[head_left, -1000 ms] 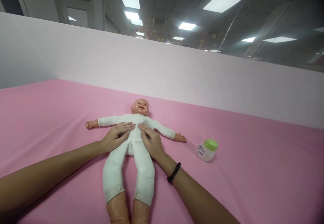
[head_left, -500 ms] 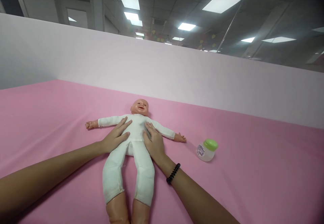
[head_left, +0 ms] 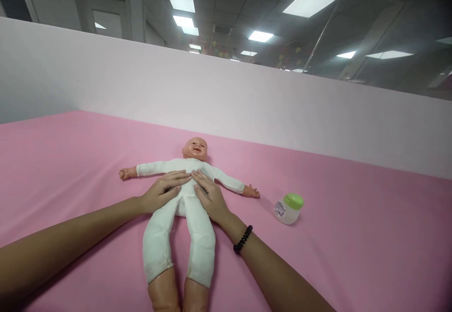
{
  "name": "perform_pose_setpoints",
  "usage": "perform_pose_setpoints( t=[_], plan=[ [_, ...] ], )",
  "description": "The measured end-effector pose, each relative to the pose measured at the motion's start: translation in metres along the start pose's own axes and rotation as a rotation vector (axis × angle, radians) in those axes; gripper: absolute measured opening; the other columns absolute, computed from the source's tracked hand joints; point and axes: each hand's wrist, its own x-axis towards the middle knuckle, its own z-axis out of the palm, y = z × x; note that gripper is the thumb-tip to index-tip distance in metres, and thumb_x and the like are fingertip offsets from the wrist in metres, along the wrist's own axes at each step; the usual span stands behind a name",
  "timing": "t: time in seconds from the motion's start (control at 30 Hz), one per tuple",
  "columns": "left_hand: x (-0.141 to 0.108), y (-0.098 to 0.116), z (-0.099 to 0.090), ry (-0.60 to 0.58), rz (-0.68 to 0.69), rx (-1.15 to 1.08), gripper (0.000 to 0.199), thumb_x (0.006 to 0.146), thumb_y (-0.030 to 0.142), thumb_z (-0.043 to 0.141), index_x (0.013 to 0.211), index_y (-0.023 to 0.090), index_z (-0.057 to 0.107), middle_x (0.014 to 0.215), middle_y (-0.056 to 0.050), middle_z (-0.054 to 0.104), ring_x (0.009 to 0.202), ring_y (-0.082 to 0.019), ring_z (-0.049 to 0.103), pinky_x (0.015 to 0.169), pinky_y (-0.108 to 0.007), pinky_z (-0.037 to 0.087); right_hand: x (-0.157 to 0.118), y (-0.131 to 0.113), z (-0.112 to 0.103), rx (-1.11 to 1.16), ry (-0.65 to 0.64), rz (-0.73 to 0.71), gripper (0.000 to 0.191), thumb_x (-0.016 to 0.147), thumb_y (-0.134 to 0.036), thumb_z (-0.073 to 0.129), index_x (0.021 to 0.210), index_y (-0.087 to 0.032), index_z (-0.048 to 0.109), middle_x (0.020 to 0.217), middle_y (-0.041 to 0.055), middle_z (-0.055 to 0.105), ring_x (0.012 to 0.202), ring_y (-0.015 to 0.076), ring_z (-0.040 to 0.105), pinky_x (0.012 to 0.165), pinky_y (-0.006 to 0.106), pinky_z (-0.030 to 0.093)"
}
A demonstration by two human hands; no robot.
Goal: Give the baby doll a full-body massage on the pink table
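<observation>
A baby doll with a white cloth body lies on its back, its head away from me, its arms spread and its lower legs bare. My left hand lies flat on the left side of its torso, fingers stretched toward the middle of the chest. From the other side, my right hand rests on the torso with its fingers extended. The fingertips of both hands come close together at the chest. Neither hand grips anything. A black coiled band circles my right wrist.
The doll lies on a pink sheet with a few soft creases. To the right of the doll's hand, a small clear bottle with a green cap stands slightly tilted in view. A white padded wall rises behind.
Both hands have turned inward over the doll's chest, so their fingertips now nearly meet at the middle. The doll and the bottle stay where they were.
</observation>
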Motion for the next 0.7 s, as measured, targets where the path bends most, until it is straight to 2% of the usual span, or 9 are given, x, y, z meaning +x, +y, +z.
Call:
perform_pose_setpoints(
  t=[0.1, 0.2, 0.37, 0.5, 0.57, 0.63, 0.7],
  plan=[
    [0.0008, -0.0001, -0.0020, -0.075, -0.010, 0.044, 0.050, 0.106, 0.042, 0.044, 0.155, 0.032, 0.051, 0.161, -0.002, 0.048, 0.157, -0.029, 0.033, 0.131, -0.057, 0.023, 0.0009, 0.0012, -0.0018, -0.016, -0.072, 0.052, 0.054, 0.104, -0.041, 0.049, 0.155, -0.027, 0.051, 0.162, 0.0045, 0.044, 0.158, 0.0254, 0.030, 0.131, 0.056, 0.022],
    [-0.0004, -0.0007, -0.0030, -0.112, -0.082, 0.089, 0.056, 0.106, 0.048, 0.042, 0.159, 0.032, 0.043, 0.170, -0.001, 0.034, 0.161, -0.030, 0.022, 0.132, -0.057, 0.015, 0.0007, 0.0007, -0.0023, -0.051, -0.103, 0.106, 0.056, 0.105, -0.046, 0.046, 0.158, -0.029, 0.046, 0.167, 0.0027, 0.034, 0.161, 0.0260, 0.019, 0.132, 0.059, 0.013],
    [-0.0044, -0.0068, 0.0001, -0.058, -0.226, 0.115, 0.066, 0.104, 0.056, 0.043, 0.164, 0.029, 0.036, 0.175, -0.004, 0.020, 0.163, -0.032, 0.011, 0.131, -0.057, 0.014, -0.0002, 0.0002, 0.0001, -0.092, -0.062, 0.170, 0.058, 0.105, -0.049, 0.044, 0.159, -0.028, 0.045, 0.170, 0.0040, 0.028, 0.162, 0.0275, 0.017, 0.131, 0.060, 0.011],
    [-0.0053, -0.0082, 0.0033, 0.030, -0.289, 0.109, 0.067, 0.102, 0.058, 0.046, 0.160, 0.026, 0.044, 0.174, -0.008, 0.025, 0.162, -0.033, 0.018, 0.131, -0.055, 0.019, -0.0014, 0.0015, 0.0036, -0.128, 0.061, 0.164, 0.057, 0.101, -0.038, 0.047, 0.154, -0.019, 0.053, 0.163, 0.0090, 0.042, 0.157, 0.0287, 0.032, 0.130, 0.056, 0.025],
    [-0.0048, -0.0062, 0.0038, 0.103, -0.274, 0.120, 0.057, 0.100, 0.055, 0.050, 0.147, 0.023, 0.056, 0.167, -0.012, 0.039, 0.156, -0.034, 0.033, 0.128, -0.055, 0.028, -0.0024, 0.0019, 0.0051, -0.184, 0.156, 0.127, 0.050, 0.098, -0.029, 0.047, 0.142, -0.014, 0.065, 0.149, 0.0131, 0.059, 0.146, 0.0296, 0.049, 0.125, 0.052, 0.038],
    [-0.0042, -0.0034, 0.0038, 0.163, -0.234, 0.118, 0.042, 0.099, 0.048, 0.053, 0.129, 0.021, 0.064, 0.153, -0.014, 0.056, 0.145, -0.034, 0.049, 0.122, -0.054, 0.039, -0.0031, 0.0022, 0.0061, -0.226, 0.240, 0.068, 0.043, 0.095, -0.023, 0.047, 0.125, -0.013, 0.076, 0.130, 0.0143, 0.072, 0.129, 0.0291, 0.065, 0.116, 0.049, 0.049],
    [-0.0037, -0.0012, 0.0039, 0.186, -0.181, 0.095, 0.029, 0.098, 0.043, 0.054, 0.114, 0.020, 0.065, 0.136, -0.014, 0.066, 0.135, -0.032, 0.057, 0.115, -0.051, 0.046, -0.0032, 0.0027, 0.0062, -0.222, 0.282, 0.009, 0.039, 0.093, -0.021, 0.048, 0.115, -0.015, 0.079, 0.118, 0.0134, 0.077, 0.116, 0.0280, 0.072, 0.109, 0.047, 0.055]
  ],
)
